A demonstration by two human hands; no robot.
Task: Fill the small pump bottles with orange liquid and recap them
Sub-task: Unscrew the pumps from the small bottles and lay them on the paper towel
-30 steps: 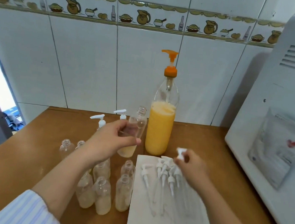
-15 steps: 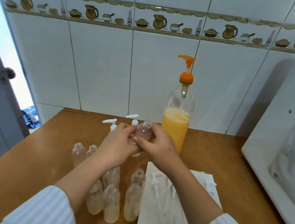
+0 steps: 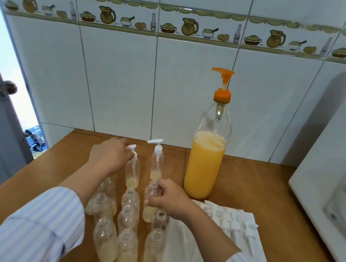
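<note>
While left hand (image 3: 108,155) grips a capped bottle (image 3: 133,169), right hand (image 3: 168,197) holds an upright uncapped bottle (image 3: 152,195).

The left hand (image 3: 108,155) hides its fingers' grip on the pump cap (image 3: 132,147) (possibly pinching), sleeves cropped below.

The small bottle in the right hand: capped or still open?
Open. The small bottle gripped by the right hand shows a bare neck with no pump head, unlike the capped bottle behind it.
</note>
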